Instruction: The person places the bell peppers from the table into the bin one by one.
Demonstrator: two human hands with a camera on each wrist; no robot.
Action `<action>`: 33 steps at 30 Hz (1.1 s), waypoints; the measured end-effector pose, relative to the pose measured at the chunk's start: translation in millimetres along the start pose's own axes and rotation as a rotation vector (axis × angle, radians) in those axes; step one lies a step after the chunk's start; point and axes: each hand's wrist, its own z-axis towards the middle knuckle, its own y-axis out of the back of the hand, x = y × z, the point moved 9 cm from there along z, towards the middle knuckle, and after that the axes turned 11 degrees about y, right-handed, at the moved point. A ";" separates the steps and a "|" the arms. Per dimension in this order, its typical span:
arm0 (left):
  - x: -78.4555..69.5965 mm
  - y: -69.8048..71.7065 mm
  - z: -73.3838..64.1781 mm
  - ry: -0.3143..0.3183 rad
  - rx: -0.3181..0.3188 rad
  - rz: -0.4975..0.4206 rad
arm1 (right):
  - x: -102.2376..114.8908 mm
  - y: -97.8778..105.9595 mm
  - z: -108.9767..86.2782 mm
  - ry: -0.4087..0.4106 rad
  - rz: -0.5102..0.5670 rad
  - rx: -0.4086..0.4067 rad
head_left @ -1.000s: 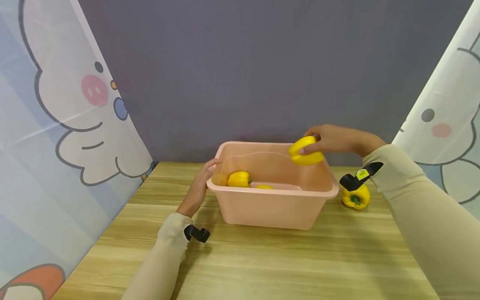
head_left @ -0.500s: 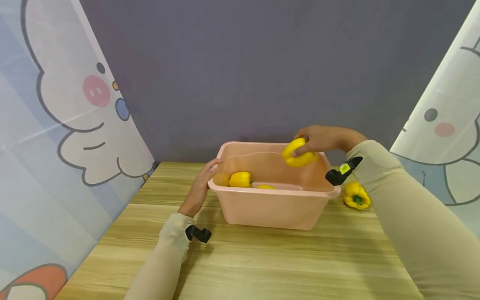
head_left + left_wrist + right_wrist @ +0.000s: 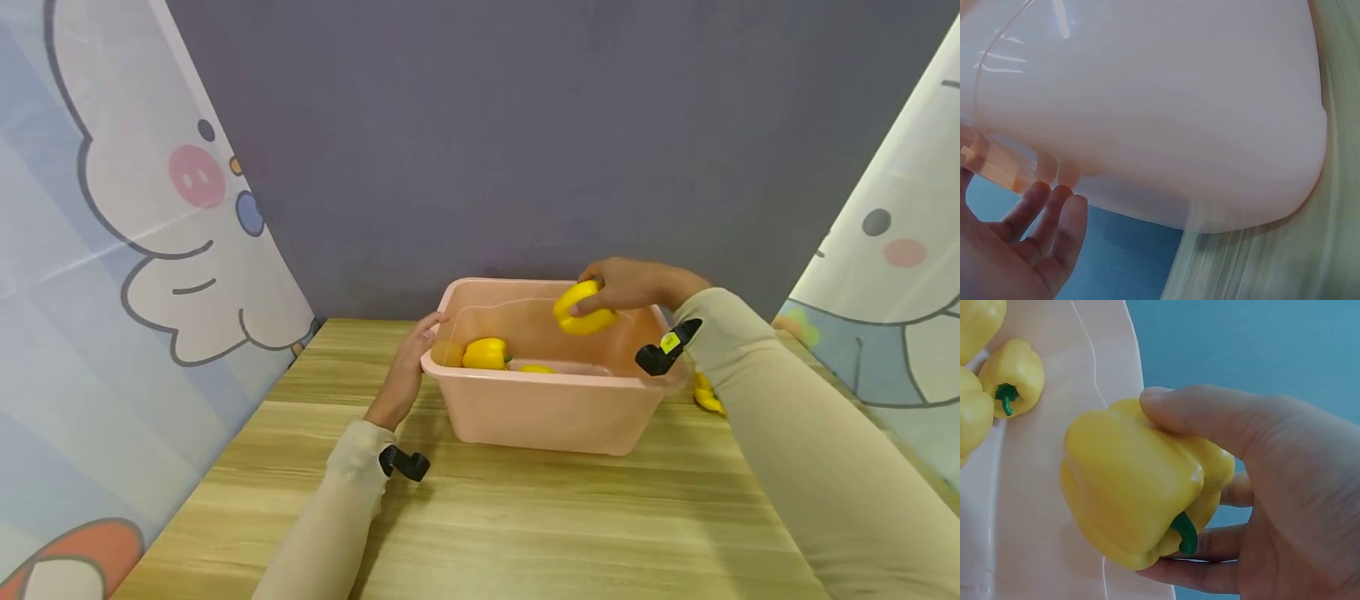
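Note:
In the head view my right hand holds a yellow bell pepper over the right half of a pink plastic tub. The right wrist view shows the thumb on one side of that pepper and fingers beneath, its green stem towards the palm. My left hand holds the tub's left rim; in the left wrist view its fingers meet the outer wall. Inside the tub lie more yellow peppers, partly hidden by the front wall; three show in the right wrist view.
Another yellow pepper sits on the wooden table right of the tub, mostly hidden by my right sleeve. A grey panel rises behind the tub, with cartoon-printed cloths at both sides.
My right hand has moved left with its pepper, further over the tub. My right forearm now covers much of the pepper on the table. The left hand stays on the rim.

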 end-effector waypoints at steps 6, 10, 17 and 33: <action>4.5 -0.5 -4.0 0.006 0.002 -0.005 | 1.6 -12.1 11.9 0.011 0.006 0.051; 4.6 -0.6 -4.2 -0.011 -0.003 -0.020 | 3.8 -16.3 19.5 0.010 -0.002 0.062; 5.5 -6.2 -1.4 -0.019 -0.001 -0.004 | 9.7 -22.4 24.7 0.025 -0.008 0.071; -2.9 -13.0 -0.6 -0.071 -0.001 -0.026 | 16.7 -21.0 32.9 0.043 -0.038 0.009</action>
